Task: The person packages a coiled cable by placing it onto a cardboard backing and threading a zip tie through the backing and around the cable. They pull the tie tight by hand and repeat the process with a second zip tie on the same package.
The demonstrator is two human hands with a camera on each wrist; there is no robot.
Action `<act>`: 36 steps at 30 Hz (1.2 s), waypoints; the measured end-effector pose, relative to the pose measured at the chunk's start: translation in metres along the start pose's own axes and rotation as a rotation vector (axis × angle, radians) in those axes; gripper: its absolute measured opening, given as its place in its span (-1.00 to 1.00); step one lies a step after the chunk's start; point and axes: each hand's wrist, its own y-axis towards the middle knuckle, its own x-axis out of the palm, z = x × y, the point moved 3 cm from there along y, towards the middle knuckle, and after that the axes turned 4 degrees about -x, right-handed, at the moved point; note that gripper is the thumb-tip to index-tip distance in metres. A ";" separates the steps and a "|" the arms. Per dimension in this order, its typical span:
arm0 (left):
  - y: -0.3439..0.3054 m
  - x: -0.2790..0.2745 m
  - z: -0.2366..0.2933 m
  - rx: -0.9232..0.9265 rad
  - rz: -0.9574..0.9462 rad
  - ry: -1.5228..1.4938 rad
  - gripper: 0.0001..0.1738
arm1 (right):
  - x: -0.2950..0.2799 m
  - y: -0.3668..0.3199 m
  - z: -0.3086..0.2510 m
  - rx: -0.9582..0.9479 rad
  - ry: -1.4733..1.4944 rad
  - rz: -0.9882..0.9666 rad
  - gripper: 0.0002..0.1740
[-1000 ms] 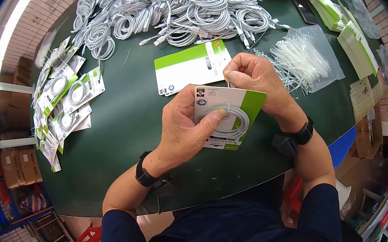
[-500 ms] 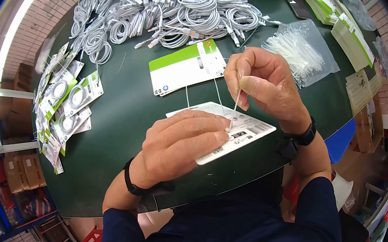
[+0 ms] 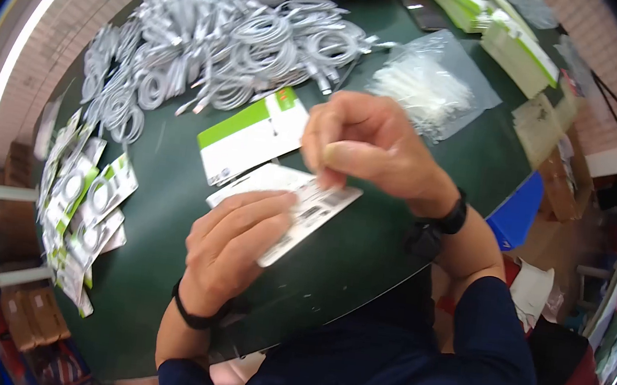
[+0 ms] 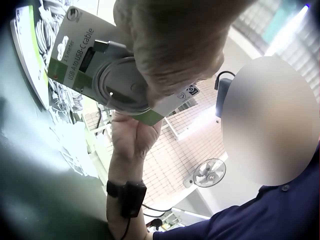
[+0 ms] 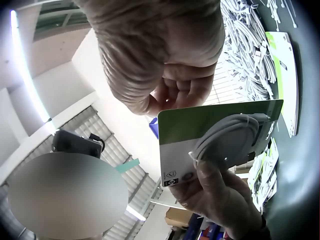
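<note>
My left hand [image 3: 234, 241] grips a white and green packaging card [image 3: 326, 206], tilted with its printed back up in the head view. On the card's other face, a coiled grey-white USB cable [image 5: 225, 132] lies flat, with the left thumb over the coil in the right wrist view. The left wrist view shows the card's front [image 4: 75, 50] lettered USB-A to USB-C cable. My right hand [image 3: 378, 151] is right at the card's back, thumb and fingers curled together in a pinch on a thin cable tie, which motion blur hides.
Flat cards [image 3: 245, 143] lie just beyond the hands. Behind them is a heap of coiled cables [image 3: 250, 37]. A clear bag of white cable ties [image 3: 431, 88] sits back right, near stacked cards [image 3: 518, 53]. Carded cables [image 3: 84, 220] are piled at left.
The card was turned from its cable side to its printed back, and cable tie ends showed through it. The right hand moved from beyond the card down to its back. The head view shifted.
</note>
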 end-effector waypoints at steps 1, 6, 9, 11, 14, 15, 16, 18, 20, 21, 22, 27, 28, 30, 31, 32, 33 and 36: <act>0.000 0.001 0.002 -0.019 0.024 -0.011 -0.61 | 0.000 0.000 -0.001 -0.006 0.021 -0.011 -0.94; -0.008 -0.002 0.002 -0.284 0.088 -0.154 -0.62 | -0.005 0.002 0.007 -0.028 -0.015 0.102 -0.92; -0.026 -0.007 -0.006 -0.624 0.124 -0.175 -0.66 | -0.011 0.002 0.014 -0.135 -0.076 0.282 -0.90; -0.027 -0.006 -0.013 -0.753 0.178 -0.293 -0.67 | -0.012 0.004 0.021 -0.148 -0.086 0.314 -0.90; -0.025 0.002 -0.019 -0.772 0.216 -0.384 -0.66 | -0.020 0.004 0.027 -0.189 -0.188 0.313 -0.90; -0.024 0.005 -0.022 -0.788 0.212 -0.430 -0.65 | -0.019 0.004 0.024 -0.193 -0.281 0.294 -0.89; -0.023 0.006 -0.026 -0.789 0.199 -0.461 -0.66 | -0.016 0.002 0.024 -0.192 -0.353 0.275 -0.89; -0.025 0.007 -0.034 -0.803 0.190 -0.492 -0.68 | -0.015 0.002 0.027 -0.201 -0.372 0.268 -0.88; -0.022 0.006 -0.035 -0.812 0.195 -0.528 -0.66 | -0.016 0.004 0.029 -0.200 -0.360 0.275 -0.87; -0.020 0.005 -0.034 -0.821 0.195 -0.545 -0.65 | -0.019 0.004 0.028 -0.192 -0.345 0.293 -0.87; -0.021 0.005 -0.035 -0.838 0.190 -0.587 -0.64 | -0.022 0.005 0.026 -0.184 -0.334 0.312 -0.86; -0.025 0.026 -0.041 -0.971 0.147 -0.845 -0.62 | -0.064 0.016 0.012 -0.084 -0.507 0.420 -0.86; -0.027 0.033 -0.043 -1.021 0.122 -0.906 -0.63 | -0.078 0.021 0.007 -0.062 -0.606 0.436 -0.86; -0.037 0.049 -0.052 -1.134 0.045 -1.026 -0.65 | -0.121 0.027 -0.002 -0.035 -0.710 0.475 -0.83; -0.042 0.056 -0.055 -1.181 -0.012 -1.081 -0.65 | -0.144 0.031 -0.012 0.032 -0.800 0.515 -0.81; -0.049 0.064 -0.059 -1.227 -0.071 -1.140 -0.65 | -0.167 0.033 -0.024 0.086 -0.944 0.547 -0.79; -0.056 0.072 -0.063 -1.274 -0.142 -1.166 -0.65 | -0.208 0.036 -0.022 -0.025 -1.115 0.618 -0.70; -0.058 0.076 -0.063 -1.319 -0.253 -1.055 -0.65 | -0.295 0.049 -0.032 0.252 -1.479 0.565 -0.64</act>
